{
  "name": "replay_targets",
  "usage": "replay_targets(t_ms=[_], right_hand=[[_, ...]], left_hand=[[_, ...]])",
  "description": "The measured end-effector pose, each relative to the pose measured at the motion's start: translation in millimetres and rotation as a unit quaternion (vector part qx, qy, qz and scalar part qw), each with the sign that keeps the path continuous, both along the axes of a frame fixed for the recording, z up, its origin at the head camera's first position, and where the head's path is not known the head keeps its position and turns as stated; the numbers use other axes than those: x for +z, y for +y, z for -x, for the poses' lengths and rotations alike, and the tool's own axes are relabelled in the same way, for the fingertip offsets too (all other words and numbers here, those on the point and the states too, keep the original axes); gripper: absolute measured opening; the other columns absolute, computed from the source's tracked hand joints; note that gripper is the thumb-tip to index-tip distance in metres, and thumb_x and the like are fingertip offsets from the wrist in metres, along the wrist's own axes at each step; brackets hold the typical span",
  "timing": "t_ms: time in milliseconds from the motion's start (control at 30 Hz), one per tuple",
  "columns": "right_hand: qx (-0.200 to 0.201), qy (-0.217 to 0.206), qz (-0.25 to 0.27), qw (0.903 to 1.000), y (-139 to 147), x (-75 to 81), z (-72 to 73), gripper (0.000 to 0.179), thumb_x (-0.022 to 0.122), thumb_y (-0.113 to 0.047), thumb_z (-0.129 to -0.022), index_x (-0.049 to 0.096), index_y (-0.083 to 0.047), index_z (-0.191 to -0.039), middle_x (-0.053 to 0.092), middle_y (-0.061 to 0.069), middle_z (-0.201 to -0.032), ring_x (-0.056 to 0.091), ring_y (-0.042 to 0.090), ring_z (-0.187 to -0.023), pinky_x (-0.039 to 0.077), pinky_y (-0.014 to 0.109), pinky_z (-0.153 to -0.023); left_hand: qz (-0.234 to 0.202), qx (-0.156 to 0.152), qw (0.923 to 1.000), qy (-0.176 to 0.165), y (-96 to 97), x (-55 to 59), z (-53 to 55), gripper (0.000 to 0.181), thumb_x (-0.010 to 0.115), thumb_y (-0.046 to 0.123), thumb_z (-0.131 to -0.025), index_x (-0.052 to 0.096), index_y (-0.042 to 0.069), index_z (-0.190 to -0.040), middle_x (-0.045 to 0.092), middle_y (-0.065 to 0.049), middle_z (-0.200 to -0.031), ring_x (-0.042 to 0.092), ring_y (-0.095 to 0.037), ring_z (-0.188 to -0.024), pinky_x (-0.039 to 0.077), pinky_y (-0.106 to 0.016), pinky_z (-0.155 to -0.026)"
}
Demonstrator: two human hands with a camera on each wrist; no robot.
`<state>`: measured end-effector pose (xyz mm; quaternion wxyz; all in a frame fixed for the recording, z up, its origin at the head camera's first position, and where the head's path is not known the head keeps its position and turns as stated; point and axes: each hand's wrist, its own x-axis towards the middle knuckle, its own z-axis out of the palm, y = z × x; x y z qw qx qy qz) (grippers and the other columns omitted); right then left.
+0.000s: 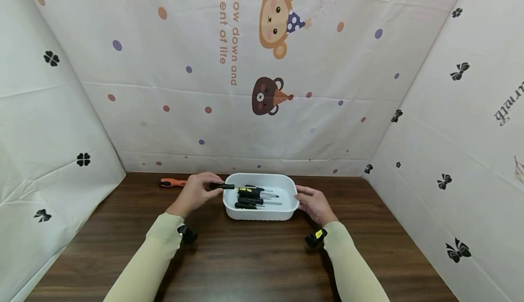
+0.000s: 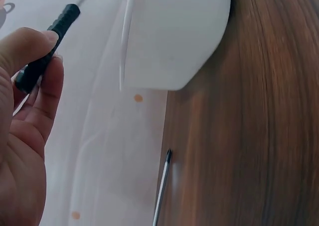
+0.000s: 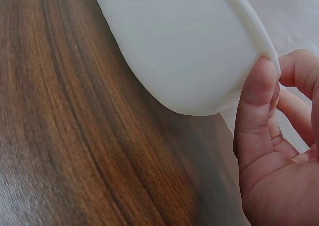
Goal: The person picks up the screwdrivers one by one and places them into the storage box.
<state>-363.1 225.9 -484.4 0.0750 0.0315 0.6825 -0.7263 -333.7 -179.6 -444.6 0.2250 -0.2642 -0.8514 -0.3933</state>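
At the left end of a white plastic bin, my left hand holds a screwdriver by its black handle. In the left wrist view, thumb and fingers pinch that handle, and its shaft points away over the bin's rim. My right hand grips the bin's right end; in the right wrist view the thumb presses the rim, with fingers behind it. Several screwdrivers with black or black-and-yellow handles lie inside the bin, shafts toward the right.
An orange-and-black-handled screwdriver lies behind my left hand, near the table's back edge. In the left wrist view a metal shaft with a dark tip lies on the wooden table. White printed cloth encloses the back and sides.
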Motion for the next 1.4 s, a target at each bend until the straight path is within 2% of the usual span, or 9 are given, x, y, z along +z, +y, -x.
replay_targets(t_ms=[167,400,600,867,1033,1200,1333,1400], right_hand=[[-0.002,0.001,0.001,1.0,-0.3,0.6,-2.2,0.05,0.071,0.0,-0.091,0.06,0.003,-0.14,0.076,0.012,-0.11,0.066,0.011,-0.066,0.059,0.025,-0.065],[0.0,0.002,0.002,1.0,0.1,0.3,-3.0,0.052,0.07,0.001,-0.091,0.058,0.004,-0.141,0.076,0.01,-0.107,0.065,0.01,-0.065,0.059,0.024,-0.064],[0.0,0.001,-0.002,1.0,0.6,-0.3,-3.0,0.051,0.069,0.001,-0.092,0.058,0.003,-0.142,0.075,0.012,-0.112,0.066,0.01,-0.067,0.059,0.023,-0.065],[0.005,0.009,0.0,0.9999,0.3,-1.1,-2.0,0.052,0.068,0.002,-0.092,0.056,0.005,-0.142,0.076,0.013,-0.107,0.067,0.009,-0.069,0.058,0.022,-0.064],[0.005,0.009,-0.005,0.9999,0.0,-0.1,-2.4,0.052,0.069,0.002,-0.092,0.057,0.004,-0.142,0.076,0.013,-0.111,0.067,0.009,-0.069,0.058,0.022,-0.064],[0.003,0.011,-0.01,0.9999,-0.2,0.9,-3.1,0.051,0.07,0.001,-0.092,0.058,0.004,-0.141,0.076,0.014,-0.112,0.067,0.009,-0.069,0.058,0.022,-0.065],[0.001,0.009,-0.01,0.9999,-0.8,0.9,-2.6,0.051,0.069,0.001,-0.092,0.058,0.004,-0.141,0.076,0.013,-0.109,0.066,0.009,-0.069,0.058,0.023,-0.065],[0.0,0.007,-0.011,0.9999,-0.9,0.8,-2.5,0.05,0.07,0.0,-0.092,0.059,0.003,-0.141,0.076,0.012,-0.107,0.066,0.009,-0.068,0.059,0.023,-0.065]], left_hand=[[-0.033,0.002,0.9992,-0.021,7.9,-2.5,1.1,0.019,0.087,0.007,-0.081,0.082,0.013,-0.097,0.078,-0.004,-0.103,0.067,-0.016,-0.084,0.056,-0.029,-0.067],[-0.079,0.0,0.9948,-0.065,15.7,-6.0,3.0,0.019,0.087,0.013,-0.082,0.083,0.014,-0.1,0.078,-0.003,-0.107,0.071,-0.016,-0.097,0.057,-0.02,-0.076],[-0.111,-0.012,0.99,-0.086,22.6,-8.1,6.0,0.022,0.087,0.013,-0.082,0.083,0.01,-0.103,0.078,-0.007,-0.109,0.073,-0.019,-0.1,0.06,-0.023,-0.08],[-0.109,-0.006,0.9851,-0.133,33.4,-8.9,8.7,0.024,0.087,0.021,-0.083,0.083,0.015,-0.106,0.076,-0.007,-0.116,0.072,-0.024,-0.106,0.061,-0.029,-0.083],[-0.105,-0.008,0.9796,-0.171,39.8,-8.0,12.5,0.027,0.086,0.019,-0.084,0.082,0.011,-0.109,0.076,-0.005,-0.116,0.067,-0.027,-0.118,0.06,-0.039,-0.092],[-0.092,-0.021,0.976,-0.196,43.9,-8.2,15.8,0.027,0.085,0.02,-0.086,0.081,0.01,-0.111,0.076,-0.003,-0.118,0.061,-0.028,-0.129,0.057,-0.041,-0.098],[-0.084,-0.035,0.9746,-0.205,47.8,-7.9,17.4,0.025,0.083,0.02,-0.087,0.082,0.011,-0.11,0.076,-0.003,-0.117,0.066,-0.026,-0.12,0.059,-0.038,-0.092],[-0.081,-0.031,0.9735,-0.211,50.9,-6.5,17.4,0.022,0.084,0.02,-0.086,0.082,0.013,-0.107,0.077,-0.002,-0.114,0.069,-0.022,-0.112,0.06,-0.035,-0.087]])
